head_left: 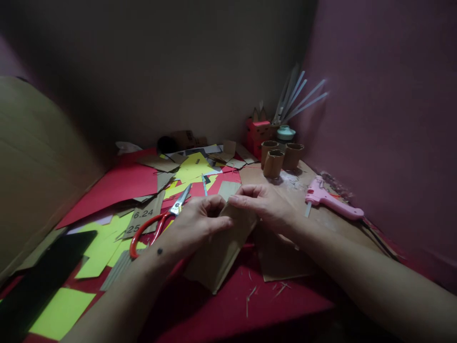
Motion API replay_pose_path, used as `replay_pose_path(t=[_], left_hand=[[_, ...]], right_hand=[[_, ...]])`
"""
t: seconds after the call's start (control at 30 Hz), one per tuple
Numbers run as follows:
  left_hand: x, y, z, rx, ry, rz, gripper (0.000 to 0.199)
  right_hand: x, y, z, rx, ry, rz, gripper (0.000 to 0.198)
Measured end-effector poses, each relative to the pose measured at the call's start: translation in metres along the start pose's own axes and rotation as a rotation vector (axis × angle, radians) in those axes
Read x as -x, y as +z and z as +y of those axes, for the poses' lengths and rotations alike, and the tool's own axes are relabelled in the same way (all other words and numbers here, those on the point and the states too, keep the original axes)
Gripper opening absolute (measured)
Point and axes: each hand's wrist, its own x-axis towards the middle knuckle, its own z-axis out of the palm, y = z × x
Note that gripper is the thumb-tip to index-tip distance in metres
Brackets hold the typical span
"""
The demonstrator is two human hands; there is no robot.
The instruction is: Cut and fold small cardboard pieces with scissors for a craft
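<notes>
Between my two hands a piece of brown cardboard [223, 255] is held up at a slant over the red tabletop. My left hand [209, 216] pinches its upper left edge between thumb and fingers. At the top edge, my right hand [260, 202] grips the same piece, thumb on the near face. Red-handled scissors [160, 219] lie just left of my left hand, blades pointing away. Beneath my right forearm rests another flat cardboard piece [282, 257]. Thin torn cardboard shreds [252, 293] are scattered on the red surface in front.
A pink glue gun [332, 200] lies on the right. Three cardboard tubes [274, 164] stand behind, near a red box [257, 136] and clear glue sticks [303, 97]. Yellow paper [103, 243], red paper [117, 183] and a black flat object [50, 281] cover the left. Walls border the back and right.
</notes>
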Motion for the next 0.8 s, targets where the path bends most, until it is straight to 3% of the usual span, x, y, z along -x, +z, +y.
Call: replay_pose_path(t=[0.13,0.3,0.4,0.5,0.7,0.8], left_hand=[[-0.001,-0.001,-0.003,-0.087,-0.074,-0.035,0.021],[0.002,-0.005,-0.005,-0.027,-0.077,-0.092,0.022],[0.004,-0.006,-0.001,-0.041,-0.070,-0.038,0.020],[0.003,-0.009,0.003,-0.052,-0.090,-0.071,0.018],[0.003,-0.020,0.005,0.094,-0.166,-0.181,0.006],[0.000,-0.029,-0.001,0.205,-0.173,-0.131,0.011]], right_hand=[[0.000,0.001,0.004,-0.014,-0.057,0.033,0.020],[0.001,0.003,0.008,-0.085,0.017,0.087,0.023],[0.001,0.002,0.007,-0.051,0.089,-0.049,0.020],[0.001,0.002,0.007,-0.088,0.159,-0.186,0.016],[0.000,0.005,0.011,-0.307,0.197,-0.053,0.018],[-0.004,0.004,0.013,-0.420,0.212,-0.040,0.021]])
